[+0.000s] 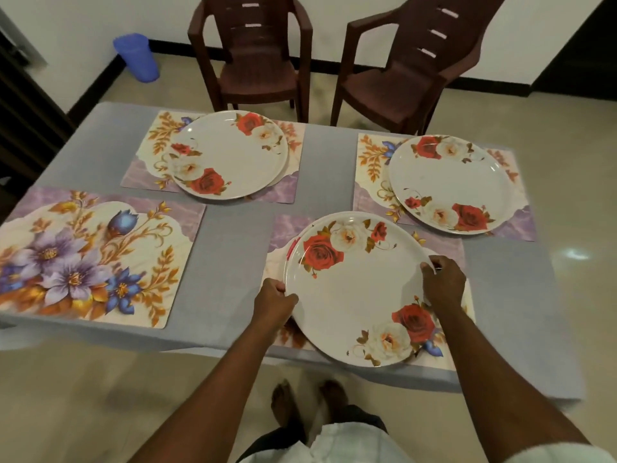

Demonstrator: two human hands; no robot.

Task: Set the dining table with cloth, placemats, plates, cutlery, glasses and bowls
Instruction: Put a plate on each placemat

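Head view: your left hand [275, 300] and right hand [444, 282] pinch the near plate [357, 289] by its rim; centre it on its placemat [447, 248], then release together.

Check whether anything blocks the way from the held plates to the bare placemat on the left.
Nothing visible does. Both hands grip the plates at the rim; only bare cloth lies between them and the empty placemat.

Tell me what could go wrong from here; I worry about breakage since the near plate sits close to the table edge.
The near plate looks stacked on another, with a second rim showing at its left. If the left hand and right hand lose their edge grip, both could slide off the near edge, where the cloth overhangs. The left placemat is still bare.
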